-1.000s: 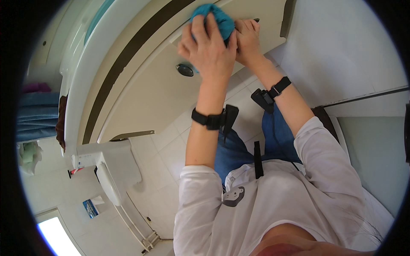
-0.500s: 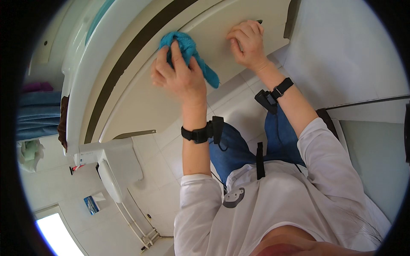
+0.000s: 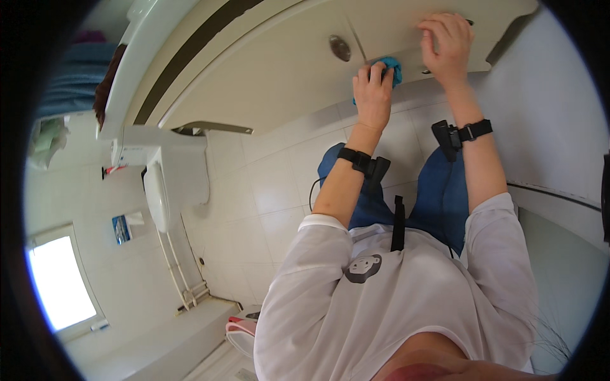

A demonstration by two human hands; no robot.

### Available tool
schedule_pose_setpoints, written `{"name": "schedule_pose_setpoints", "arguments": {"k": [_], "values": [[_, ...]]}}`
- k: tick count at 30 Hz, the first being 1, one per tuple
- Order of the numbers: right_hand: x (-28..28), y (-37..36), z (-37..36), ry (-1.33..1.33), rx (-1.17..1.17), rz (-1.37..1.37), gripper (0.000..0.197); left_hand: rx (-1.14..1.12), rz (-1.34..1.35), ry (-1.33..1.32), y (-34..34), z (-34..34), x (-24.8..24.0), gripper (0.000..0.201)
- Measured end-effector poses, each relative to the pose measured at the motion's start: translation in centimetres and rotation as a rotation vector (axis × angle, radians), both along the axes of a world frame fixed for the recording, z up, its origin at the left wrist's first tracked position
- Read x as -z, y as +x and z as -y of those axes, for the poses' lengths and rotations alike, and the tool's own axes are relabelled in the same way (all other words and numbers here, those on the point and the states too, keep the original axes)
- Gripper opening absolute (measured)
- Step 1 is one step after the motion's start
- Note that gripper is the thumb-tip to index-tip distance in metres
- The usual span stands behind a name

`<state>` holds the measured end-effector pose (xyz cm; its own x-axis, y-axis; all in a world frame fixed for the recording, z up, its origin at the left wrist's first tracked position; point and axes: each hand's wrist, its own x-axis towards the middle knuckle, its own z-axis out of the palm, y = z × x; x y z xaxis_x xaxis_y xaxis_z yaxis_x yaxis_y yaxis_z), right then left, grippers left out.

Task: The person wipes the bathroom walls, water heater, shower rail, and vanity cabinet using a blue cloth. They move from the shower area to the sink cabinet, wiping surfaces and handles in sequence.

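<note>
A crumpled turquoise cloth (image 3: 393, 70) is in my left hand (image 3: 373, 98), pressed against the lower part of a cream cabinet front (image 3: 286, 76). My fingers are bent over the cloth and hide part of it. An oval metal knob (image 3: 340, 47) sits on the door just up and left of this hand. My right hand (image 3: 448, 51) rests against the cabinet front farther right, its fingers curved and the thumb apart, with no object visible in it. Beside its fingers a small dark knob (image 3: 470, 22) shows in part.
Pale floor tiles (image 3: 273, 184) lie below the cabinet. A white toilet (image 3: 155, 197) stands at the left, with thin pipes (image 3: 181, 273) along the wall near it. Blue towels (image 3: 73, 82) hang at the upper left. A smooth white panel (image 3: 546, 120) rises at the right.
My left hand has slid the cloth right along the cabinet front, baring the oval knob. My right hand's fingers have loosened from a tighter curl. The view has shifted, showing more floor.
</note>
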<state>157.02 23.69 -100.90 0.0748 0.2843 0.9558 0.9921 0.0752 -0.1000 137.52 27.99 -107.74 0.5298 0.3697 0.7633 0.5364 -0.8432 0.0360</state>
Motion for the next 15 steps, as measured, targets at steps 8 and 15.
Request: {"name": "schedule_pose_setpoints", "arguments": {"k": [8, 15], "values": [[-0.4, -0.4, 0.0, -0.016, 0.024, -0.007, 0.013, -0.003, 0.292, -0.218, -6.8, 1.9, -3.8, 0.052], [-2.0, -2.3, 0.0, -0.005, -0.047, -0.081, 0.013, -0.015, 0.501, -0.068, -4.6, -2.6, -5.8, 0.054]]}}
